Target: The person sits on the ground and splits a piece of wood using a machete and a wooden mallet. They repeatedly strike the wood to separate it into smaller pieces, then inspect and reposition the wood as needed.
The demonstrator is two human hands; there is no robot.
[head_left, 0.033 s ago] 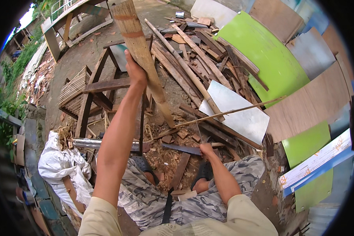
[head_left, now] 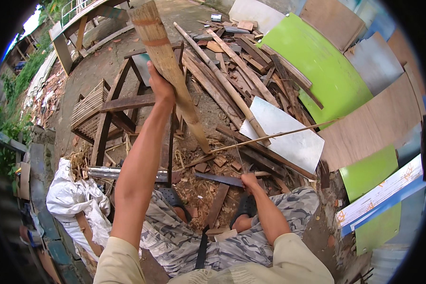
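Observation:
My left hand (head_left: pixel 162 90) is closed round a long, flat piece of bamboo (head_left: pixel 175 66) with two reddish bands near its wide upper end. The piece stands tilted, its narrow lower end down by the wood scraps on the ground. Low in front of my right knee, my right hand (head_left: pixel 249 181) grips a long knife (head_left: pixel 220 179). Its dark blade points left, apart from the bamboo, and a bit of the pale handle sticks out to the right of my fist. Close by, a thin bamboo strip (head_left: pixel 274 135) runs from the bamboo's lower end toward the right.
Dark wooden frames (head_left: pixel 128 102) with a slatted part stand at the left. Ahead lies a heap of scrap wood and poles (head_left: pixel 241 71). Sheets, including a green panel (head_left: pixel 317 61) and a whitish board (head_left: pixel 288 139), lie rightward. A white sack (head_left: pixel 73 194) sits by my left leg.
The upper end of the bamboo piece has tipped slightly to the left, my left hand moving with it. My right hand and the knife look the same.

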